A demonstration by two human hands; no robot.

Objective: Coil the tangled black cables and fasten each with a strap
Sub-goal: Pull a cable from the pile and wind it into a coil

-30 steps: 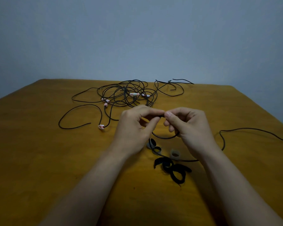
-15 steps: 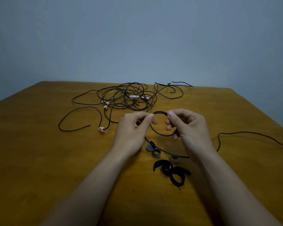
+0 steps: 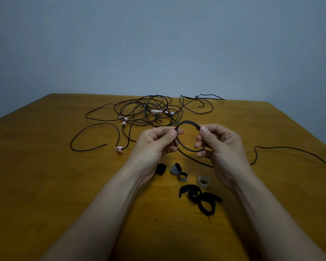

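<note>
**Both hands hold a small cable coil above the table**

The left hand (image 3: 154, 142) comes in from the lower left on a bare forearm, its palm turned inward; its thumb and forefinger pinch the left side of the coil (image 3: 187, 121), and the other fingers are curled beneath. The right hand (image 3: 220, 144) faces it from the lower right; its thumb presses on the upper right of the coil, and its curled fingers close on the lower right arc from behind. The two hands are near each other but apart, with the open ring between them.

The coil is a thin black cable wound into a nearly round loop of what looks like two turns lying close together; it stands roughly upright, facing the camera, lifted off the wooden table (image 3: 45, 185). It sits just in front of the tangled cables (image 3: 151, 112), a loose black heap at the far middle of the table with small pink-and-white tags (image 3: 119, 148) on some ends. From the coil's lower left a loose length (image 3: 290, 148) drops to the table, passes behind the right hand and snakes off to the right edge.

Below the hands lie the straps: a black strap (image 3: 160, 169) by the left wrist; two grey rolled straps (image 3: 175, 168) touching each other; a pale ring (image 3: 203, 181) beside the right wrist; a black cluster (image 3: 201, 199) nearest the camera. A plain grey wall (image 3: 158, 44) stands behind.
</note>
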